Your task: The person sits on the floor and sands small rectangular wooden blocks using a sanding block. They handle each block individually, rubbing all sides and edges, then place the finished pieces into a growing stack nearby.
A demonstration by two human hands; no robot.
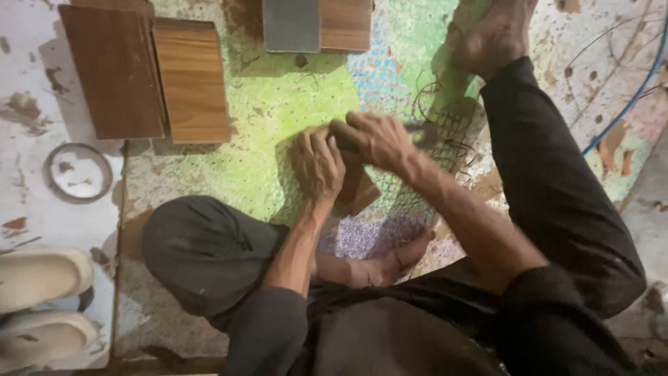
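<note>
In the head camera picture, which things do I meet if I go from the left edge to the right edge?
Pale sandals → metal ring → dark wooden board → lighter wooden board → left hand → right hand → wire mesh → blue cable.

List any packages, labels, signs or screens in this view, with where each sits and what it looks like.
None: no package, label, sign or screen shows.
Nearest to that: flat wood-grain boards at upper left, dark and lighter brown rectangles.
A grey panel with a brown board lies at the top edge.
The left hand and right hand press a small brown piece on the green mat.
</note>
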